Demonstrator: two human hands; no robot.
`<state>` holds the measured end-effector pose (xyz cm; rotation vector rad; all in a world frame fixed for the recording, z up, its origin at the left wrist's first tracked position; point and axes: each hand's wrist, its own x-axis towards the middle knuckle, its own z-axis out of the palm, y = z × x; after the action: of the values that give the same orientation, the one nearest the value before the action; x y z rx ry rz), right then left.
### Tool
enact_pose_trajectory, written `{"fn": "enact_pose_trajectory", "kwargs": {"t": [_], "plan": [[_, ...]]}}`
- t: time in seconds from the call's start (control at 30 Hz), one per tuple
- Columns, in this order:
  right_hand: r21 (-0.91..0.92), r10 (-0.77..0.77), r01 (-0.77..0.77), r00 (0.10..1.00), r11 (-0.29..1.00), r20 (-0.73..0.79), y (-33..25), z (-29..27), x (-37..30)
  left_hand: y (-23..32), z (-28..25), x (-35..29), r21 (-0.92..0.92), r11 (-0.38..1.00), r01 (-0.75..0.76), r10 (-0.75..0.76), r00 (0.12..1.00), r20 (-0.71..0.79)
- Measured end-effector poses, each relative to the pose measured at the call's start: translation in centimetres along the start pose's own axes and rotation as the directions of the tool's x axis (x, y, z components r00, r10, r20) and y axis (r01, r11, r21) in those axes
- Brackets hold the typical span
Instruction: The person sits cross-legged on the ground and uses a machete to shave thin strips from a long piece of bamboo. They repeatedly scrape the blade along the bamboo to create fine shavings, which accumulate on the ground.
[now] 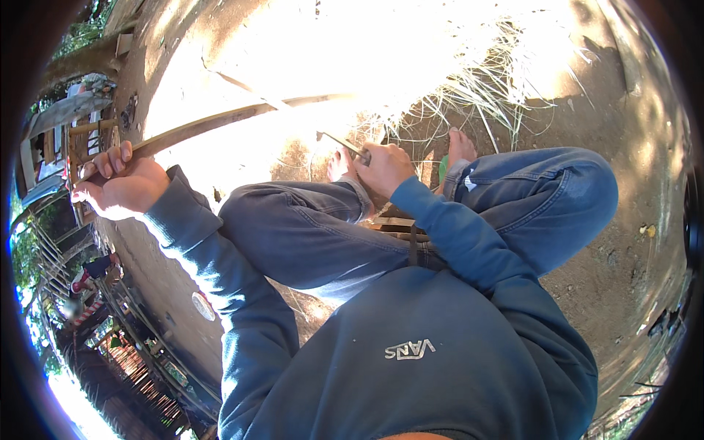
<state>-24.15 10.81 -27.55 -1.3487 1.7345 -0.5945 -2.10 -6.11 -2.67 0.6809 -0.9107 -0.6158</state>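
Observation:
My left hand (128,182) is out at the left, palm up, with its fingers curled round the end of a long, narrow strip (213,125) that looks like split bamboo. From there the strip slants away to the right and fades into the bright sunlit ground. Between my knees, my right hand (387,170) is closed round the handle of a knife (342,141). Its narrow blade points away and to the left, apart from the strip. The handle is mostly hidden in my fist.
Thin pale shavings (499,84) lie heaped on the dirt beyond my bare feet (460,147). A thin stick (246,86) lies beyond the strip. At the left are a round pale disc (203,306), wooden structures (147,374) and another person (92,279). Glare washes out the far ground.

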Motion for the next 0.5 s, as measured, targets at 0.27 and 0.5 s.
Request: {"fn": "enact_pose_trajectory", "kwargs": {"t": [0.27,0.5], "plan": [[-0.011,0.107,-0.107,0.994,0.994,-0.032,4.1,2.4,1.4,-0.1,0.2,0.2,0.028,0.999,-0.025,0.024,0.999,0.021],[-0.019,0.196,-0.198,0.978,0.980,-0.068,6.6,2.4,1.6,-0.3,-0.5,1.3,-0.011,1.000,0.025,-0.025,1.000,0.012]]}}
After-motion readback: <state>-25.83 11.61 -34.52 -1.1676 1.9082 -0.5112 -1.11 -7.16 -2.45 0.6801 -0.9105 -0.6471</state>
